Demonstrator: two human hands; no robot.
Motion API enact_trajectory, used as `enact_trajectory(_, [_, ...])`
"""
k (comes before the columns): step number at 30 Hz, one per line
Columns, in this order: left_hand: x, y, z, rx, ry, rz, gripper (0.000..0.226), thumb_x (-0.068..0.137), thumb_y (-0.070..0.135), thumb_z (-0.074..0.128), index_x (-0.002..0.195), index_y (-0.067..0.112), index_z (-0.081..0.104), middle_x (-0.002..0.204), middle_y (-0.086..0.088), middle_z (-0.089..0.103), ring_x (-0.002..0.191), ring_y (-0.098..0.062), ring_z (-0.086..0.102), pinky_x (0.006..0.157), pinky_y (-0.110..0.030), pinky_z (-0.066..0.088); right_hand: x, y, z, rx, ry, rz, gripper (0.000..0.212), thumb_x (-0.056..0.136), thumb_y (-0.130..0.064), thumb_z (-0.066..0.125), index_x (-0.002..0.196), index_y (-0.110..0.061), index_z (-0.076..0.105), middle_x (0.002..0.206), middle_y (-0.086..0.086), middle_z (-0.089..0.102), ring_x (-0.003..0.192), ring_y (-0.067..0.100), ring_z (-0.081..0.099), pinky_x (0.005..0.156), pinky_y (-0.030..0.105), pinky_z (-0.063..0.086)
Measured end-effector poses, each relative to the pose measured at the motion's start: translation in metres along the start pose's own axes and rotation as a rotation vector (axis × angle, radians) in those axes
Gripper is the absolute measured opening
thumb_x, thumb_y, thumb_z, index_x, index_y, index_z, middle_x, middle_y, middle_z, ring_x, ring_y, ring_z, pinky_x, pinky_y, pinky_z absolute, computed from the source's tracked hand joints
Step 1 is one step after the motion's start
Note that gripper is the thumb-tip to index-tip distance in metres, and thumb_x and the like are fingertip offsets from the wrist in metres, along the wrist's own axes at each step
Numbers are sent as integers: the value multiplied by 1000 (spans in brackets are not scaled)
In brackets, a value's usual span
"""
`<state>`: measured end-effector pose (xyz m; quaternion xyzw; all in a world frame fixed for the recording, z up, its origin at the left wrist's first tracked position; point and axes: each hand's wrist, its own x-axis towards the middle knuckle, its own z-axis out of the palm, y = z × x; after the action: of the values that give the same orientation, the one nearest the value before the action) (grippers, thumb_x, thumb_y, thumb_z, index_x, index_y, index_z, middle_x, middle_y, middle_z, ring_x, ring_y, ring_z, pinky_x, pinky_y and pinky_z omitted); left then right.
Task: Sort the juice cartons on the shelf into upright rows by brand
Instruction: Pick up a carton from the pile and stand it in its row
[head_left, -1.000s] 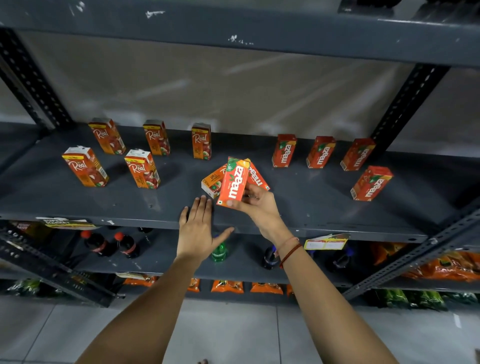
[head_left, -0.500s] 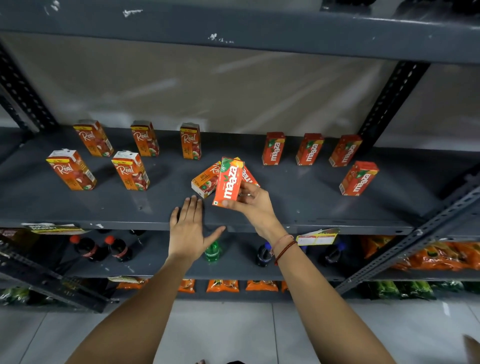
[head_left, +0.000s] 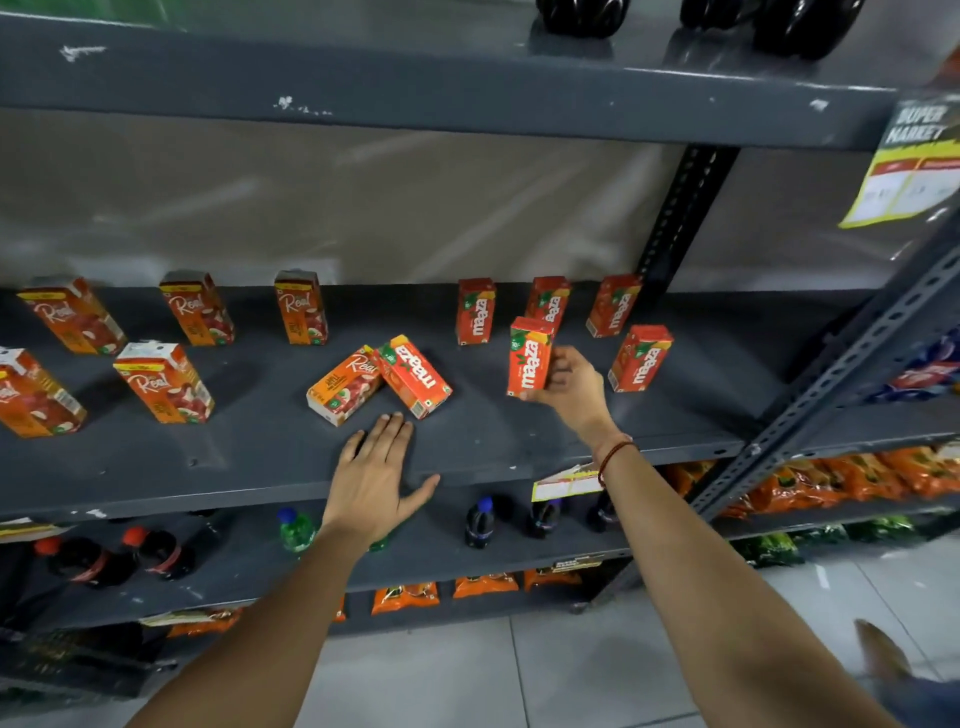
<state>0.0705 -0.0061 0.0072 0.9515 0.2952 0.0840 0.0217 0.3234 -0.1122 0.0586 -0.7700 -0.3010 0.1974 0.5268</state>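
Fingers (head_left: 563, 364) of my right hand (head_left: 574, 387) grip a Maaza carton (head_left: 530, 358), now carried right of centre into the Maaza rows; left hand (head_left: 376, 478) flat, open on shelf (head_left: 249, 452). Two cartons still lying.

Shelf (head_left: 519, 447) front bare; two fallen cartons (head_left: 379, 382) block centre.

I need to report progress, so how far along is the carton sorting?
Mostly done: five Real cartons stand upright left, four Maaza cartons right. In hand: the right hand holds a fifth Maaza upright among them. Left: one Real and one Maaza lie flat by the left hand.
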Motion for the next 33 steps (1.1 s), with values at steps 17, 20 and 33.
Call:
enact_trajectory(17, [-9,0,-1,1,-49,-18,88,87,68,8,134,4,47,141,-12,48,132,-25,42,108,-44,33,-1,39,-3,-27,188,95,71,62,-17,85,122,-5,49,120,13,63,113,24,59,99,40,47])
enact_trajectory(20, [-16,-1,1,4,-61,-10,88,87,68,9,132,4,49,139,-12,50,130,-26,44,106,-44,35,-20,38,27,-164,397,137,87,60,-36,85,127,-1,44,121,17,57,118,30,49,101,44,42])
enact_trajectory(33, [-2,-1,0,-25,-29,-24,86,87,68,12,133,4,48,140,-13,49,131,-26,43,107,-44,34,1,20,36,-306,518,122,46,72,-22,76,105,3,55,109,23,61,106,38,52,92,42,41])
